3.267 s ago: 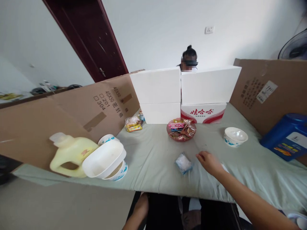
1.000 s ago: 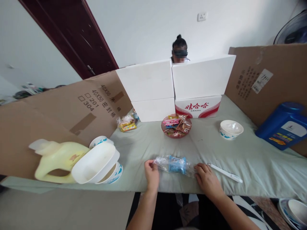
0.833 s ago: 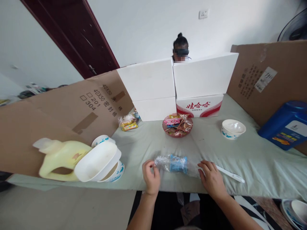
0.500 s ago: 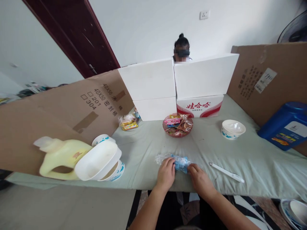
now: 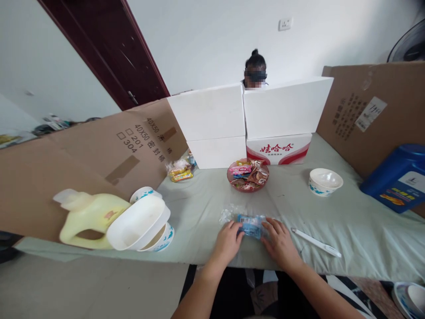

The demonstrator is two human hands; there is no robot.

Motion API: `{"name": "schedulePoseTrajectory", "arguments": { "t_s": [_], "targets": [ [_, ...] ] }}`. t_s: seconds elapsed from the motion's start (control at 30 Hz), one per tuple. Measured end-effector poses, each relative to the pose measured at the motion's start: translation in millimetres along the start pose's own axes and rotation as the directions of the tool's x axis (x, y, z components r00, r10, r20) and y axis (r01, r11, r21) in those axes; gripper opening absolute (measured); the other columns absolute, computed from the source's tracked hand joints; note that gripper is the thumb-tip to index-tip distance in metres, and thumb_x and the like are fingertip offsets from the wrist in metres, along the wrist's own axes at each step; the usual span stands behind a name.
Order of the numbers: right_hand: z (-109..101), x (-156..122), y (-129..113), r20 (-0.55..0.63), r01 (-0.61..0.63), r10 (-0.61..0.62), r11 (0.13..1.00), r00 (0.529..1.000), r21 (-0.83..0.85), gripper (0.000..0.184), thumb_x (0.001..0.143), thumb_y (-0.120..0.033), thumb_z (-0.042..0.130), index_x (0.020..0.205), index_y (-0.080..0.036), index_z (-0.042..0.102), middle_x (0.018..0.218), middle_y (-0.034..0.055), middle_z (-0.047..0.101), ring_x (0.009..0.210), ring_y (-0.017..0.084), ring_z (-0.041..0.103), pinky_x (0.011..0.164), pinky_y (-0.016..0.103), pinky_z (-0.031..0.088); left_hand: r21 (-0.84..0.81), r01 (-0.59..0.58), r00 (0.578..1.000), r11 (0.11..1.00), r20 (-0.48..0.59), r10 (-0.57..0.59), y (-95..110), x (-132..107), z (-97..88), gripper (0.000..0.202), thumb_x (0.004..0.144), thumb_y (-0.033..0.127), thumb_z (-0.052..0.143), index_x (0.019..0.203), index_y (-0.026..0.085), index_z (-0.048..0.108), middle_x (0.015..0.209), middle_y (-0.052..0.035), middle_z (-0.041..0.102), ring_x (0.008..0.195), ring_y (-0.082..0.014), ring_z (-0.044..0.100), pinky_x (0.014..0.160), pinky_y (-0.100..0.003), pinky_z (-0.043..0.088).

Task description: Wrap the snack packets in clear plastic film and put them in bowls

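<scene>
A small blue packet (image 5: pixel 249 226) in crinkled clear plastic lies flat near the front of the table. My left hand (image 5: pixel 228 241) grips its left end, fingertips and thumb closed at the edge. At the right end, my right hand (image 5: pixel 281 244) holds the packet between thumb and bent fingers. Loose clear wrap (image 5: pixel 229 213) sticks out beyond the left fingers. Just right of my right hand lies a white pen-shaped stick (image 5: pixel 316 242). A pink glass bowl (image 5: pixel 247 188) heaped with wrapped snacks stands beyond the packet.
On the left are a pale yellow jug (image 5: pixel 94 208), a white oval tub (image 5: pixel 136 223) and paper bowls (image 5: pixel 162 241). More snack packs (image 5: pixel 181 170) lie behind. A paper bowl (image 5: pixel 325 180) and blue jug (image 5: pixel 398 181) stand right. White boxes (image 5: pixel 215 115) wall off a seated person (image 5: pixel 255 66).
My right hand has shifted its grip, its fingers now spread higher over the packet's right end. The packet lies straighter, its printed label showing more. The view has shifted slightly.
</scene>
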State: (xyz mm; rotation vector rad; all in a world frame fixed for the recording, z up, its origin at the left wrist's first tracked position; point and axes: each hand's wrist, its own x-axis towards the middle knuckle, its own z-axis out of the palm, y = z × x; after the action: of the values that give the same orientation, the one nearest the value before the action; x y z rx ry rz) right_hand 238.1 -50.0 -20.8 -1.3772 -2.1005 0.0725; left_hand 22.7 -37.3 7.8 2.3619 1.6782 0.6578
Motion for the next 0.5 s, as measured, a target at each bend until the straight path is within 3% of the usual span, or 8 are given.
{"name": "schedulePoseTrajectory", "arguments": {
  "t_s": [0.07,0.13,0.2,0.27,0.33,0.43,0.5],
  "targets": [
    [-12,5,-3,-0.081,-0.004,0.009,0.999,0.997,0.050,0.026,0.090,-0.027,0.052,0.113,-0.019,0.059,0.118,0.0126,0.061,0.113,0.028,0.052,0.095,0.047,0.043,0.013,-0.064,0.996,0.998,-0.057,0.065,3,-5,-6.0,0.016,0.086,0.012,0.052,0.084,0.021,0.066,0.083,-0.0052,0.064,0.083,-0.0224,0.060,0.073,-0.036,0.051],
    [-25,11,-10,-0.125,0.049,-0.034,0.991,0.992,0.121,0.020,0.092,-0.026,0.049,0.108,-0.020,0.060,0.109,0.0112,0.063,0.106,0.025,0.055,0.092,0.045,0.045,0.035,-0.142,0.987,0.989,-0.077,0.144,8,-12,-14.0,0.019,0.085,0.009,0.052,0.080,0.021,0.066,0.079,-0.0050,0.064,0.083,-0.0223,0.057,0.073,-0.036,0.049],
    [-35,15,-19,-0.098,0.140,-0.122,0.970,0.988,0.200,0.020,0.094,-0.022,0.045,0.108,-0.020,0.059,0.104,0.0098,0.063,0.101,0.022,0.057,0.089,0.041,0.047,0.033,-0.233,0.972,0.972,-0.003,0.233,14,-20,-24.0,0.013,0.083,0.012,0.060,0.077,0.022,0.067,0.079,-0.0050,0.064,0.086,-0.0235,0.056,0.076,-0.038,0.048],
    [-40,15,-26,-0.025,0.210,-0.211,0.946,0.977,0.247,0.022,0.094,-0.019,0.043,0.109,-0.020,0.059,0.103,0.0089,0.064,0.100,0.020,0.058,0.088,0.037,0.048,-0.043,-0.319,0.936,0.947,0.143,0.322,18,-27,-35.5,0.007,0.077,0.022,0.070,0.071,0.023,0.067,0.077,-0.0039,0.064,0.087,-0.0241,0.056,0.075,-0.037,0.048],
    [-37,14,-30,0.059,0.213,-0.232,0.950,0.971,0.226,0.024,0.094,-0.016,0.041,0.109,-0.020,0.060,0.102,0.0079,0.065,0.098,0.019,0.061,0.085,0.034,0.049,-0.149,-0.334,0.907,0.931,0.218,0.360,21,-30,-46.9,0.014,0.076,0.031,0.073,0.066,0.023,0.066,0.075,-0.0028,0.063,0.084,-0.0222,0.058,0.071,-0.033,0.049],
    [-24,11,-30,0.194,0.095,-0.109,0.992,0.975,0.081,0.025,0.094,-0.015,0.039,0.102,-0.020,0.062,0.093,0.0058,0.068,0.077,0.016,0.066,0.067,0.026,0.049,-0.247,-0.280,0.947,0.928,0.089,0.309,29,-23,-57.5,0.015,0.087,0.027,0.059,0.076,0.021,0.067,0.081,-0.0036,0.064,0.080,-0.0180,0.060,0.071,-0.030,0.049],
    [-14,10,-28,0.263,0.010,0.001,0.999,0.965,-0.040,0.024,0.094,-0.016,0.039,0.099,-0.021,0.062,0.086,0.0046,0.068,0.065,0.015,0.066,0.054,0.024,0.045,-0.289,-0.298,0.951,0.910,-0.004,0.310,37,-13,-56.0,0.017,0.091,0.021,0.050,0.089,0.021,0.067,0.086,-0.0048,0.066,0.083,-0.0175,0.061,0.077,-0.031,0.051]
  ]
}}
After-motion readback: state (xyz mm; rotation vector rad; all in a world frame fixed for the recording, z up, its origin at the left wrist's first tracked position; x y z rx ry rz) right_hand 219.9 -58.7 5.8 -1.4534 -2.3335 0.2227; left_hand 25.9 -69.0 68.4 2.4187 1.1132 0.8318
